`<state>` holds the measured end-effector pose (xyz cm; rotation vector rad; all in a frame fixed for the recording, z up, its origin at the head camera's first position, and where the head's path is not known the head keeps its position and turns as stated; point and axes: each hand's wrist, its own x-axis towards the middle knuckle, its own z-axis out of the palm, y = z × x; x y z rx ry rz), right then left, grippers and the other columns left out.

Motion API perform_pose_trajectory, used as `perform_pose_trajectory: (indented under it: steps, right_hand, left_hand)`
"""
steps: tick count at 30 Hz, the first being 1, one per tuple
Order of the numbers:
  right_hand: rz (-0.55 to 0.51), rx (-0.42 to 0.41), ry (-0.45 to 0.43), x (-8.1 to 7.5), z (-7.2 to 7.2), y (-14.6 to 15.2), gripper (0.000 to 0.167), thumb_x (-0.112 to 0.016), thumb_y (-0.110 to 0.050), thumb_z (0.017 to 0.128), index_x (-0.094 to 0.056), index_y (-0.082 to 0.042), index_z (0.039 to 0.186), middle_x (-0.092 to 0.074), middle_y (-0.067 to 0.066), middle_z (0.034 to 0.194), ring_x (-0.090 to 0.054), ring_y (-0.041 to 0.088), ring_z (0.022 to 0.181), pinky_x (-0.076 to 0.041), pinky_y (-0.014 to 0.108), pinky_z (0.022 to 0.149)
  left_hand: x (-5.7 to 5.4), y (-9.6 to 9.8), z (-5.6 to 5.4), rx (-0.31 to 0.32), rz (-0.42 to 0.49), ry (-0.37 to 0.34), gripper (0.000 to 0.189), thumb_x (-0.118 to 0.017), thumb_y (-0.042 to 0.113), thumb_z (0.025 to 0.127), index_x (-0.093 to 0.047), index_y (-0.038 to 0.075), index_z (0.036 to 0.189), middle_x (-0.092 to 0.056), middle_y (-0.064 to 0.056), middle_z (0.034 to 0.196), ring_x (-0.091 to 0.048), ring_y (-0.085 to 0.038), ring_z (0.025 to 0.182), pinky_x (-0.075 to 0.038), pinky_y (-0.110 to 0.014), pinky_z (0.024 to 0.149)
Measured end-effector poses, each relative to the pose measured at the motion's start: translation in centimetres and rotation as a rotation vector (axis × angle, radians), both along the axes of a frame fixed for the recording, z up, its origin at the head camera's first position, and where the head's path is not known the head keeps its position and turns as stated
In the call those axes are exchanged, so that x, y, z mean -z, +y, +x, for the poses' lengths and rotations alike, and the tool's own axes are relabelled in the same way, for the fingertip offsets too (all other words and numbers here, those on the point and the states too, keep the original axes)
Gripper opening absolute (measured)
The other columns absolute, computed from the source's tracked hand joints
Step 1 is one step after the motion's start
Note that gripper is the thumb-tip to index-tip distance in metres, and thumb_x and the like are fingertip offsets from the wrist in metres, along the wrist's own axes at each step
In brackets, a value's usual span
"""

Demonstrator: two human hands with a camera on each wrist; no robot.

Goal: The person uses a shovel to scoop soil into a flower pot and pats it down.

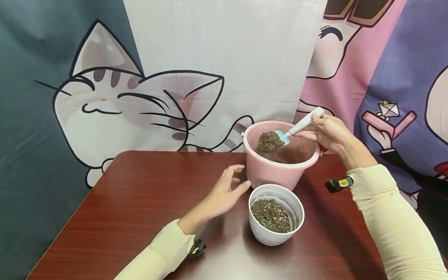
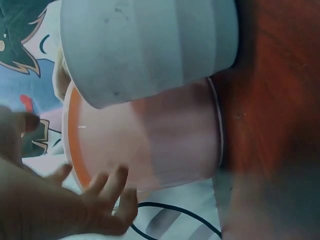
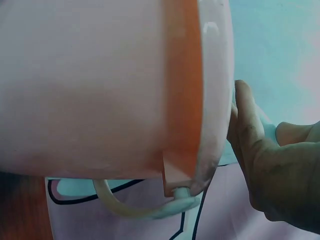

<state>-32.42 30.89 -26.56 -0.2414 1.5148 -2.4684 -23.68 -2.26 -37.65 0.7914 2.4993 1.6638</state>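
My right hand (image 1: 329, 132) holds a small trowel (image 1: 301, 124) by its pale handle, over the mouth of a pink bucket (image 1: 273, 177). Dark soil (image 1: 270, 143) is heaped on the trowel's light blue blade. In front of the bucket stands a white pot (image 1: 273, 237), partly filled with soil (image 1: 270, 214). My left hand (image 1: 226, 193) hovers left of the pot with fingers spread and nothing in them. From the left wrist, the pot (image 2: 150, 45) overlaps the bucket (image 2: 150, 145), and the left hand (image 2: 65, 200) shows beside them. In the right wrist view the bucket's wall (image 3: 85, 90) hides much of the scene.
Everything stands on a reddish-brown wooden table (image 1: 155, 192). Behind its far edge hangs a cloth printed with a cartoon cat (image 1: 115, 111) and other figures. The bucket's curved carrying handle (image 3: 125, 207) hangs down at its side.
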Motion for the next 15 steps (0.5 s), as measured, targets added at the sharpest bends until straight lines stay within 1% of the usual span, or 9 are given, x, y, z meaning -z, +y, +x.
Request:
perform_pose_trajectory:
  steps: [2,4,6,8,11,13,15]
  right_hand:
    - [-0.025,0.006,-0.004,0.0,0.2,0.2,0.022,-0.045,-0.017,0.104,-0.051,0.004,0.106,-0.068,0.034,0.096,-0.070,0.040,0.095,-0.053,0.046,0.089]
    - [-0.055,0.005,-0.011,-0.1,0.3,0.5,0.019,-0.045,-0.017,0.104,-0.047,0.002,0.108,-0.068,0.033,0.097,-0.070,0.041,0.094,-0.054,0.046,0.088]
    - [-0.096,-0.013,-0.014,-0.2,0.5,0.7,0.018,-0.044,-0.015,0.104,-0.045,0.002,0.109,-0.068,0.034,0.098,-0.069,0.043,0.094,-0.054,0.047,0.088]
    - [-0.127,-0.038,-0.005,-0.3,0.8,0.9,0.020,-0.042,-0.016,0.105,-0.046,0.004,0.110,-0.067,0.036,0.099,-0.068,0.045,0.096,-0.054,0.047,0.088]
    - [-0.163,-0.071,0.016,-0.5,1.4,1.2,0.025,-0.042,-0.015,0.105,-0.051,0.008,0.108,-0.065,0.039,0.102,-0.067,0.047,0.098,-0.053,0.048,0.089]
    - [-0.144,-0.058,0.041,-0.6,1.8,1.3,0.027,-0.044,-0.016,0.104,-0.053,0.009,0.108,-0.065,0.038,0.102,-0.067,0.045,0.099,-0.053,0.047,0.089]
    - [-0.131,-0.042,0.051,-0.7,2.4,1.4,0.027,-0.046,-0.016,0.104,-0.053,0.009,0.108,-0.066,0.037,0.102,-0.068,0.044,0.099,-0.054,0.046,0.088]
  left_hand:
    - [0.4,-0.3,0.3,0.108,-0.065,-0.006,0.059,-0.063,0.030,0.098,-0.037,0.007,0.146,-0.043,-0.018,0.143,-0.054,-0.034,0.121,-0.045,-0.053,0.098]
    - [0.6,-0.5,0.5,0.209,-0.125,-0.015,0.068,-0.067,0.032,0.096,-0.033,0.006,0.149,-0.041,-0.018,0.146,-0.054,-0.031,0.122,-0.045,-0.050,0.100]
    - [0.7,-0.7,0.7,0.280,-0.174,-0.020,0.078,-0.073,0.033,0.092,-0.029,0.006,0.151,-0.041,-0.015,0.147,-0.055,-0.026,0.121,-0.045,-0.045,0.102]
    - [0.7,-0.7,0.8,0.319,-0.200,-0.020,0.085,-0.078,0.032,0.087,-0.028,0.007,0.152,-0.041,-0.012,0.146,-0.056,-0.021,0.119,-0.045,-0.039,0.102]
    - [0.8,-0.6,0.9,0.332,-0.229,0.000,0.091,-0.083,0.032,0.082,-0.029,0.007,0.152,-0.043,-0.007,0.144,-0.057,-0.017,0.116,-0.046,-0.031,0.100]
    - [0.9,-0.6,0.9,0.335,-0.241,0.011,0.094,-0.084,0.033,0.080,-0.030,0.006,0.152,-0.044,-0.007,0.144,-0.057,-0.016,0.115,-0.045,-0.028,0.098]
    - [1.0,-0.5,1.0,0.335,-0.250,0.013,0.095,-0.085,0.034,0.079,-0.030,0.007,0.152,-0.044,-0.007,0.143,-0.057,-0.015,0.114,-0.045,-0.028,0.098]
